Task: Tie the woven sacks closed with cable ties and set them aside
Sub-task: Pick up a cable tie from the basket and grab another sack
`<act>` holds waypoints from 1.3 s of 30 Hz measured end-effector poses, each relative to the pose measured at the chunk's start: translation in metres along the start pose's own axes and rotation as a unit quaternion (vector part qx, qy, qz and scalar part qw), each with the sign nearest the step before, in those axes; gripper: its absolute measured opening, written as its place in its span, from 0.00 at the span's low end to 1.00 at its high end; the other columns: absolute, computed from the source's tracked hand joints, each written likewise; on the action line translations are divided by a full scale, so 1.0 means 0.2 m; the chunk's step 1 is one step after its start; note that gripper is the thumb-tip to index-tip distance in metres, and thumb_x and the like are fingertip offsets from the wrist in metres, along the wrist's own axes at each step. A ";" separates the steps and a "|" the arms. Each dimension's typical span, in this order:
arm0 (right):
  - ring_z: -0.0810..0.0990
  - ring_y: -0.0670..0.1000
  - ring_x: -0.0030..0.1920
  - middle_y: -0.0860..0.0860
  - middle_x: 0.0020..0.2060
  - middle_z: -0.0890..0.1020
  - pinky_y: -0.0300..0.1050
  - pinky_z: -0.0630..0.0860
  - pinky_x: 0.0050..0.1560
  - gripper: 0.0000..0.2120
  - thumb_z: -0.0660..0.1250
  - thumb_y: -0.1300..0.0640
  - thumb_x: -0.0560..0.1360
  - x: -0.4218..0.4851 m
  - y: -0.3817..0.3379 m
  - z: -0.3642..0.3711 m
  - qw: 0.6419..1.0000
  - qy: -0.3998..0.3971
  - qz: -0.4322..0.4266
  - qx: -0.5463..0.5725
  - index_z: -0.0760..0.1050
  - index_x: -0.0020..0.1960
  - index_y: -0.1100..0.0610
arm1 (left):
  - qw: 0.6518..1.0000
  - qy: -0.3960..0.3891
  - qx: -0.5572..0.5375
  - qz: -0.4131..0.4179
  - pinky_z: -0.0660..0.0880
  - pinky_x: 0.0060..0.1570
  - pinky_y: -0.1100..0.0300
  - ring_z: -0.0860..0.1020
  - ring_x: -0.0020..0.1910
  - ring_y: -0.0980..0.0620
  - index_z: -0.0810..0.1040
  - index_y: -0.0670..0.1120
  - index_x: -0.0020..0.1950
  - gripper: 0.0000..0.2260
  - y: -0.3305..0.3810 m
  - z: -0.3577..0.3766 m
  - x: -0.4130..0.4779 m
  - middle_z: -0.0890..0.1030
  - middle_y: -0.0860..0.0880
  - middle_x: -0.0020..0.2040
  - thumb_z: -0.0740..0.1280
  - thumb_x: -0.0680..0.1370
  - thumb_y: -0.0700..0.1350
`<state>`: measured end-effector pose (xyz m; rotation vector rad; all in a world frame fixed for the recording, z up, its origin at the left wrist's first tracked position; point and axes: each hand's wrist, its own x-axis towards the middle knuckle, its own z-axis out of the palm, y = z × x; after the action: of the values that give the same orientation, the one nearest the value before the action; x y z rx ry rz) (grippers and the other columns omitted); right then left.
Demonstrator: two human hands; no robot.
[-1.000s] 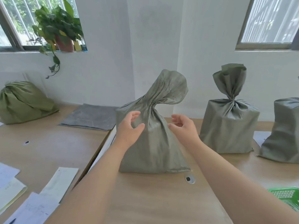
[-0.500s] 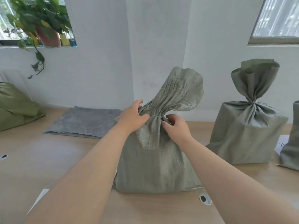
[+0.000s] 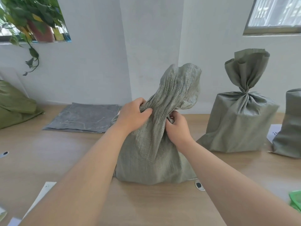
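No brand or label can be read. A white paper (image 3: pixel 274 132) beside the sack at the right edge carries dark marks, too small to read. Three grey-green woven sacks stand on the table (image 3: pixel 48 152). The middle sack (image 3: pixel 154 152) is directly before the person, the second sack (image 3: pixel 236 124) is to its right with its neck gathered tight, and the third sack (image 3: pixel 290 128) is cut by the right edge. One olive sack (image 3: pixel 14 105) lies far left. Both arms reach forward. The left hand (image 3: pixel 130 116) grips the twisted neck of the middle sack from the left, with the fingers curled round it. The right hand (image 3: pixel 176 128) pinches the same neck from the right.
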<state>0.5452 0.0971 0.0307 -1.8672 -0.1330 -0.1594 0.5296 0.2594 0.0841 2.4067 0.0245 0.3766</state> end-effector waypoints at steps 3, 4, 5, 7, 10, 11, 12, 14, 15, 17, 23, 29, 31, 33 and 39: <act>0.78 0.52 0.44 0.49 0.41 0.80 0.49 0.74 0.45 0.04 0.62 0.59 0.79 -0.11 -0.02 -0.09 1.000 0.002 -0.010 0.001 0.75 0.49 0.57 | 0.999 0.018 -0.032 0.026 0.77 0.49 0.51 0.80 0.43 0.49 0.77 0.50 0.48 0.03 0.09 -0.03 -0.12 0.82 0.49 0.41 0.66 0.78 0.49; 0.79 0.52 0.46 0.49 0.43 0.80 0.49 0.75 0.47 0.04 0.61 0.59 0.80 -0.16 -0.03 -0.12 1.000 0.000 -0.017 0.005 0.74 0.50 0.56 | 0.998 0.023 -0.043 0.034 0.76 0.48 0.52 0.80 0.42 0.48 0.76 0.50 0.47 0.02 0.12 -0.04 -0.17 0.82 0.47 0.40 0.66 0.78 0.48; 0.79 0.52 0.49 0.49 0.46 0.81 0.50 0.76 0.49 0.04 0.61 0.58 0.80 -0.20 -0.05 -0.16 1.000 0.002 -0.028 0.009 0.74 0.52 0.55 | 0.997 0.027 -0.055 0.041 0.76 0.45 0.53 0.79 0.40 0.47 0.76 0.49 0.47 0.03 0.15 -0.05 -0.21 0.82 0.45 0.40 0.66 0.79 0.47; 0.80 0.51 0.52 0.50 0.49 0.82 0.50 0.76 0.52 0.05 0.61 0.57 0.81 -0.29 -0.08 -0.24 0.999 0.014 -0.050 0.015 0.74 0.54 0.56 | 0.995 0.030 -0.084 0.055 0.72 0.38 0.57 0.76 0.34 0.50 0.75 0.47 0.47 0.04 0.21 -0.05 -0.31 0.81 0.42 0.40 0.65 0.79 0.46; 0.77 0.49 0.44 0.56 0.44 0.80 0.49 0.73 0.48 0.08 0.62 0.55 0.81 -0.43 -0.13 -0.38 0.996 0.044 -0.074 0.021 0.71 0.48 0.60 | 0.990 0.033 -0.119 0.072 0.68 0.35 0.57 0.71 0.32 0.51 0.73 0.46 0.44 0.06 0.32 -0.05 -0.45 0.78 0.39 0.39 0.64 0.79 0.46; 0.76 0.49 0.43 0.57 0.44 0.80 0.48 0.73 0.48 0.10 0.62 0.54 0.82 -0.48 -0.13 -0.44 0.995 0.056 -0.077 0.027 0.71 0.47 0.60 | 0.989 0.035 -0.127 0.073 0.67 0.35 0.57 0.70 0.32 0.50 0.72 0.45 0.44 0.07 0.36 -0.03 -0.50 0.76 0.38 0.38 0.64 0.79 0.46; 0.77 0.48 0.43 0.55 0.43 0.81 0.47 0.74 0.48 0.10 0.62 0.53 0.82 -0.53 -0.14 -0.50 0.994 0.064 -0.078 0.035 0.72 0.47 0.59 | 0.987 0.036 -0.135 0.074 0.66 0.35 0.57 0.69 0.32 0.49 0.71 0.43 0.44 0.07 0.41 -0.02 -0.55 0.75 0.37 0.38 0.64 0.79 0.45; 0.79 0.43 0.43 0.50 0.42 0.81 0.42 0.76 0.48 0.08 0.62 0.53 0.82 -0.64 -0.14 -0.63 0.993 0.080 -0.078 0.048 0.73 0.46 0.55 | 0.985 0.042 -0.147 0.080 0.64 0.33 0.60 0.67 0.32 0.50 0.69 0.40 0.44 0.08 0.51 0.02 -0.67 0.74 0.36 0.38 0.64 0.79 0.43; 0.78 0.43 0.42 0.50 0.41 0.81 0.43 0.76 0.47 0.08 0.62 0.53 0.82 -0.69 -0.12 -0.70 0.992 0.088 -0.075 0.051 0.72 0.46 0.55 | 0.984 0.043 -0.152 0.083 0.62 0.31 0.62 0.66 0.31 0.50 0.68 0.39 0.44 0.08 0.57 0.05 -0.73 0.72 0.36 0.38 0.64 0.79 0.42; 0.78 0.52 0.43 0.58 0.44 0.80 0.51 0.76 0.50 0.11 0.62 0.52 0.82 -0.79 -0.08 -0.84 0.991 0.102 -0.064 0.057 0.72 0.47 0.60 | 0.982 0.039 -0.163 0.085 0.61 0.30 0.63 0.65 0.31 0.51 0.67 0.38 0.43 0.09 0.67 0.11 -0.85 0.70 0.35 0.37 0.63 0.80 0.40; 0.80 0.57 0.51 0.58 0.48 0.82 0.56 0.76 0.57 0.09 0.61 0.53 0.83 -1.10 0.10 -1.27 0.990 0.107 -0.043 0.086 0.73 0.51 0.60 | 0.979 0.020 -0.179 0.095 0.66 0.33 0.67 0.71 0.28 0.59 0.73 0.47 0.43 0.07 0.99 0.37 -1.17 0.75 0.52 0.31 0.63 0.80 0.39; 0.81 0.55 0.54 0.53 0.50 0.83 0.61 0.77 0.59 0.11 0.61 0.47 0.81 -1.33 0.22 -1.68 0.990 0.094 -0.025 0.102 0.74 0.54 0.54 | 0.974 0.012 -0.193 0.118 0.75 0.44 0.58 0.79 0.43 0.47 0.77 0.50 0.49 0.07 1.32 0.64 -1.39 0.81 0.50 0.42 0.64 0.79 0.38; 0.82 0.53 0.54 0.50 0.50 0.83 0.61 0.77 0.60 0.11 0.61 0.46 0.80 -1.37 0.26 -1.80 0.989 0.097 -0.027 0.106 0.75 0.55 0.51 | 0.975 0.013 -0.186 0.123 0.72 0.40 0.63 0.78 0.41 0.48 0.76 0.51 0.48 0.08 1.42 0.72 -1.44 0.80 0.52 0.41 0.64 0.79 0.37; 0.82 0.50 0.54 0.48 0.51 0.84 0.58 0.78 0.60 0.07 0.61 0.50 0.82 -1.41 0.30 -1.91 0.988 0.101 -0.024 0.113 0.76 0.55 0.50 | 0.974 0.006 -0.190 0.121 0.70 0.37 0.66 0.77 0.38 0.50 0.76 0.54 0.47 0.10 1.52 0.78 -1.49 0.80 0.55 0.40 0.64 0.79 0.38; 0.82 0.48 0.58 0.46 0.57 0.84 0.56 0.77 0.63 0.12 0.60 0.55 0.83 -1.47 0.37 -2.11 0.982 0.119 0.009 0.146 0.75 0.65 0.51 | 0.975 -0.002 -0.187 0.119 0.72 0.37 0.49 0.76 0.38 0.41 0.74 0.43 0.46 0.02 1.68 0.96 -1.53 0.79 0.43 0.39 0.65 0.78 0.40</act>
<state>0.2499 -0.3305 0.0331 -1.5429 0.0249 -0.3321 0.2619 -0.1549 0.0824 2.0388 -0.3121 0.4417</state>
